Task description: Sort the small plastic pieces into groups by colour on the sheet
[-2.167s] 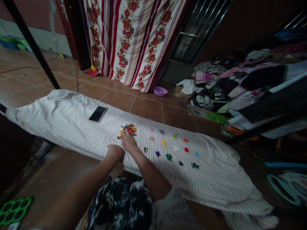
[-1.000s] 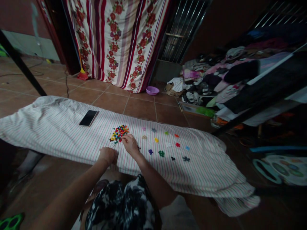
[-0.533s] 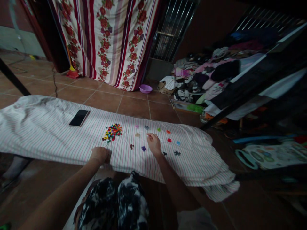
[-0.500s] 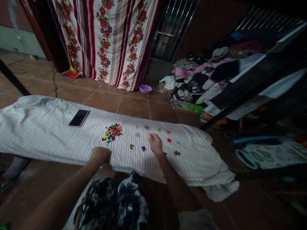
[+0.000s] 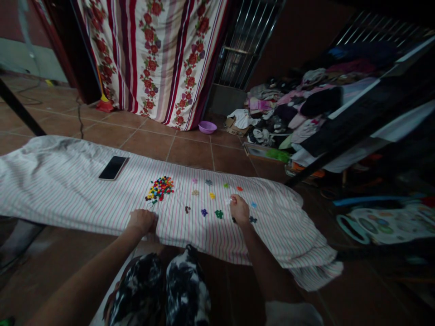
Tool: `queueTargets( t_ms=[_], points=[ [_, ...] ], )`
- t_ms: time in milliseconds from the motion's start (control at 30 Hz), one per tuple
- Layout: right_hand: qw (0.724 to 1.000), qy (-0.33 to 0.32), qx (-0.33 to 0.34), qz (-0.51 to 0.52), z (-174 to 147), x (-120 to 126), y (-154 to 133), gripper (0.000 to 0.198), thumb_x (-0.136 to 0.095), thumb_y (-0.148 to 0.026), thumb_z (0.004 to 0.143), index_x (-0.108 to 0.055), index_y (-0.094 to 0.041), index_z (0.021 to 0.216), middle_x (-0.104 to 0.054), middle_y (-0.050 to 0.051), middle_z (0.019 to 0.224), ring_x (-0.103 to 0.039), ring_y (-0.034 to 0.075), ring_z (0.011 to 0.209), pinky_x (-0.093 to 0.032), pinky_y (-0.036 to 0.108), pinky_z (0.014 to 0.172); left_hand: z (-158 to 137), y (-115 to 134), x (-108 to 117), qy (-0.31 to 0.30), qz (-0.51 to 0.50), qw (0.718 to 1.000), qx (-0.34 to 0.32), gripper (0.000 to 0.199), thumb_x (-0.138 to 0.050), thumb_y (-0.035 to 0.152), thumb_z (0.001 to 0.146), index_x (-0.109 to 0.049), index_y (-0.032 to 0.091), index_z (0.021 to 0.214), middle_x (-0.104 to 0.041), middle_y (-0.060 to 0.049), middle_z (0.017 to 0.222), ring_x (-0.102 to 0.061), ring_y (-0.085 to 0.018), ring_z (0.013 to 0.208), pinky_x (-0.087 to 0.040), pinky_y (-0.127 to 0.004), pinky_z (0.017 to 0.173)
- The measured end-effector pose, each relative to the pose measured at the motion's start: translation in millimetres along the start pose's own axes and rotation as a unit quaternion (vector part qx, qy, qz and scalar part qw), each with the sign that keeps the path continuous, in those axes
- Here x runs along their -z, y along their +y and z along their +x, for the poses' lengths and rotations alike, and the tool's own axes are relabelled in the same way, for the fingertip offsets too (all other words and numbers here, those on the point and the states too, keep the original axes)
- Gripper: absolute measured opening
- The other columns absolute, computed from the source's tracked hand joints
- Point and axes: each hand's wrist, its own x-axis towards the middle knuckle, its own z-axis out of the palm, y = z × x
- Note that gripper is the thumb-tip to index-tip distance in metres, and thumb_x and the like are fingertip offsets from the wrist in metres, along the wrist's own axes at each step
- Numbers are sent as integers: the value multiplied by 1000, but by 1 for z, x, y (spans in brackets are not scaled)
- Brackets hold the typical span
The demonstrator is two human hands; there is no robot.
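Observation:
My right hand (image 5: pixel 239 209) is over the right part of the striped cloth, thumb and fingers pinched together; what they hold, if anything, is too small to make out. A small whitish spot (image 5: pixel 228 201) shows beside its fingertips. My left hand (image 5: pixel 142 220) rests on the cloth's near side with fingers curled, and its palm is hidden. Just beyond it lies a mixed heap of small colourful beads (image 5: pixel 161 188). Small single-colour groups are spread around my right hand, among them yellow beads (image 5: pixel 212 195), green beads (image 5: pixel 219 213), purple beads (image 5: pixel 204 212) and light blue beads (image 5: pixel 253 204).
A phone (image 5: pixel 113 168) lies on the striped cloth (image 5: pixel 68 181), left of the heap. Beyond are a floral curtain (image 5: pixel 163 59), a purple basin (image 5: pixel 207 127) on the tiled floor and piled clothes (image 5: pixel 292 108). A dark bar (image 5: pixel 312 165) slants at the right.
My right hand has moved right, away from the yellow beads. The yellow and green groups now show fully, while the red group is covered by the hand. My left hand stays put.

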Motion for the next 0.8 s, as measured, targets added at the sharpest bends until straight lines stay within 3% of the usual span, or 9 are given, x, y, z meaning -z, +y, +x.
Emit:
queueTargets(
  t_ms=[267,800],
  points=[
    [1000,10,25,-6,0,-7,3,36,-42,-10,71,-68,-20,94,-70,6,90,-62,20,87,-46,30,80,5,-2,-5,2,-3,1000,-8,32,-55,35,81,-71,17,102,-70,-21,101,-66,-31,101,-50,-44,81],
    [998,37,33,38,-5,-1,-7,30,-42,-18,78,-67,-17,94,-69,11,94,-61,21,88,-47,33,83,6,-2,-8,5,17,1000,-11,32,-44,16,84,-71,16,101,-70,-19,103,-66,-30,100,-51,-43,80]
  ],
)
